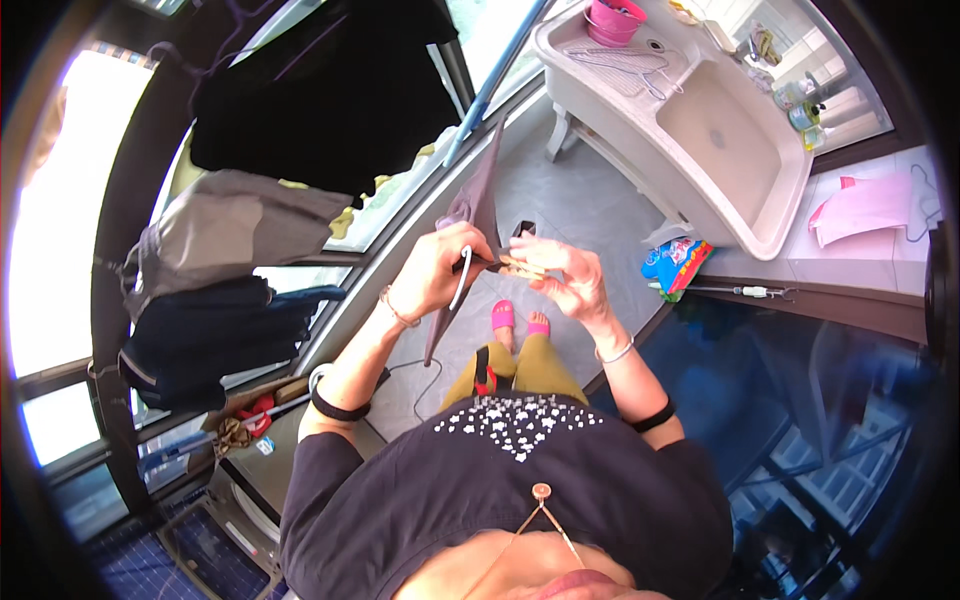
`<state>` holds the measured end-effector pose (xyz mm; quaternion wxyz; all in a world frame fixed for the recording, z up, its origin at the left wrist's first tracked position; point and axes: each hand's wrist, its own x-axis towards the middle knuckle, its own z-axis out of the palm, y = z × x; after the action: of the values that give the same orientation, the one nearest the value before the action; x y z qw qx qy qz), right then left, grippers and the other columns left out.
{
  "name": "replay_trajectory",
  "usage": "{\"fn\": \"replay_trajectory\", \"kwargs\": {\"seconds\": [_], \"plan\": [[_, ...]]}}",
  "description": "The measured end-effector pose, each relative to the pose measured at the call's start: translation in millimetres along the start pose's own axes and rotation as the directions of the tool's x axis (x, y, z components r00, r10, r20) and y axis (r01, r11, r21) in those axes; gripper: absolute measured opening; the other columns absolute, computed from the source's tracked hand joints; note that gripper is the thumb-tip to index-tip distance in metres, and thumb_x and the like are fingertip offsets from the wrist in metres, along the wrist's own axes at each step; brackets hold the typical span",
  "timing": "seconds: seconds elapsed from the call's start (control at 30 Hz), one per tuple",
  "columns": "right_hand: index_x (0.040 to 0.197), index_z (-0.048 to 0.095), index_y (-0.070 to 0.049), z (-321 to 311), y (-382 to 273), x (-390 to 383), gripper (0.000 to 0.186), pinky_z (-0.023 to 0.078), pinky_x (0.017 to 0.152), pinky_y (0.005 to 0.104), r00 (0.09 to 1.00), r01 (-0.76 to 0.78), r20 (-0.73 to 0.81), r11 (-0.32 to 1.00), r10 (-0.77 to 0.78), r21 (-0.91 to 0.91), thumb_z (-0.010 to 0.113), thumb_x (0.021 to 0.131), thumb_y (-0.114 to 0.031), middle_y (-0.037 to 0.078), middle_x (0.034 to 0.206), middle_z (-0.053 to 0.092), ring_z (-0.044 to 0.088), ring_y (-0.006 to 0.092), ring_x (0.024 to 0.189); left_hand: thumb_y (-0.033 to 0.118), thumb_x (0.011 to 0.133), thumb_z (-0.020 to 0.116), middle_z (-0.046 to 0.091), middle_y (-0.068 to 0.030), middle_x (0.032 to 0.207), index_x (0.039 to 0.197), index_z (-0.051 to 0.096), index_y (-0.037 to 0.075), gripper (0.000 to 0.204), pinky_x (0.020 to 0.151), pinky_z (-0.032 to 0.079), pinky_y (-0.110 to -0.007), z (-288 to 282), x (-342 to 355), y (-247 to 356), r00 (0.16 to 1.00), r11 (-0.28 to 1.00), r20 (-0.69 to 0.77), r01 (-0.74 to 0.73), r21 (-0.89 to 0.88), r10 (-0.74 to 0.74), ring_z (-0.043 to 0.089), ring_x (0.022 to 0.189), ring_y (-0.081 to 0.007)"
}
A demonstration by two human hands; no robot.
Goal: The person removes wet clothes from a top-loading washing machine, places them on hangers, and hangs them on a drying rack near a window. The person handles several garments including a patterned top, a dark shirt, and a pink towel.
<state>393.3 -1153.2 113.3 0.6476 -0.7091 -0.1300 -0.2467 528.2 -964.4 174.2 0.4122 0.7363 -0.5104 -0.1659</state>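
My left hand [440,270] grips a white clothes hanger [461,283] together with a dark mauve garment [478,205] that hangs from it and stretches up toward a blue pole [497,80]. My right hand [562,272] pinches a small wooden clothespin [520,267] against the garment's edge, right beside the left hand. Both hands meet in front of my chest. Below them I see my olive trousers and pink slippers [518,319] on a grey tiled floor.
Black, grey and navy clothes [310,90] hang along the window at left. A beige wash basin [700,120] with wire hangers and a pink bowl [615,20] stands at the upper right. A blue packet [678,265] lies on the floor beneath it. A pink cloth [865,205] rests on a counter.
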Motion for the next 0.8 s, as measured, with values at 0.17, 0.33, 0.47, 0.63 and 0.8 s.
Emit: {"fn": "replay_trajectory", "kwargs": {"seconds": [0.17, 0.33, 0.47, 0.63, 0.8], "plan": [[0.105, 0.065, 0.001, 11, -26, 23, 0.024, 0.043, 0.105, 0.0444, 0.991, 0.020, 0.132, 0.997, -0.031, 0.079, 0.071, 0.083, -0.009, 0.017, 0.107, 0.070, 0.063, 0.0314, 0.112, -0.001, 0.073, 0.072, 0.064, -0.0093, 0.084, 0.086, 0.063, 0.003, 0.017, 0.064, 0.051, -0.033, -22, -19, 43, 0.999, 1.000, -0.035, -0.020, 0.005, 0.020, 0.064, 0.071, -0.0264], [0.107, 0.066, 0.003, 16, -51, 27, 0.022, 0.050, 0.092, 0.0340, 0.977, -0.170, 0.157, 0.975, 0.147, 0.144, 0.067, 0.085, -0.002, 0.015, 0.103, 0.071, 0.065, 0.0230, 0.103, 0.001, 0.074, 0.072, 0.064, -0.0086, 0.081, 0.083, 0.063, 0.004, 0.013, 0.064, 0.051, -0.033, -21, -30, 65, 0.977, 0.992, -0.201, -0.054, 0.111, 0.076, 0.064, 0.071, -0.0264], [0.107, 0.066, 0.003, 24, -60, 26, 0.020, 0.054, 0.073, 0.0244, 0.981, -0.165, 0.126, 0.978, 0.149, 0.127, 0.065, 0.087, 0.001, 0.011, 0.098, 0.072, 0.067, 0.0133, 0.084, 0.002, 0.074, 0.072, 0.063, -0.0090, 0.078, 0.084, 0.064, 0.004, 0.013, 0.064, 0.051, -0.032, -16, -38, 72, 0.958, 0.994, -0.284, 0.000, 0.105, 0.031, 0.064, 0.071, -0.0260], [0.102, 0.068, 0.000, 36, -68, 25, 0.019, 0.055, 0.072, 0.0251, 0.984, -0.168, 0.068, 0.984, 0.165, 0.052, 0.070, 0.083, 0.000, 0.009, 0.091, 0.073, 0.068, 0.0119, 0.082, 0.003, 0.076, 0.072, 0.063, -0.0087, 0.081, 0.085, 0.064, 0.004, 0.013, 0.066, 0.050, -0.031, -11, -47, 75, 0.938, 0.998, -0.345, 0.052, 0.044, -0.034, 0.063, 0.072, -0.0239], [0.103, 0.066, 0.000, 31, -85, 30, 0.022, 0.056, 0.075, 0.0272, 0.961, -0.138, 0.238, 0.990, 0.143, -0.038, 0.073, 0.082, -0.003, 0.010, 0.094, 0.072, 0.069, 0.0139, 0.085, 0.003, 0.079, 0.072, 0.062, -0.0061, 0.083, 0.088, 0.063, 0.003, 0.012, 0.071, 0.049, -0.030, -17, -59, 86, 0.957, 0.996, -0.280, 0.071, -0.045, -0.081, 0.062, 0.078, -0.0188]]}}
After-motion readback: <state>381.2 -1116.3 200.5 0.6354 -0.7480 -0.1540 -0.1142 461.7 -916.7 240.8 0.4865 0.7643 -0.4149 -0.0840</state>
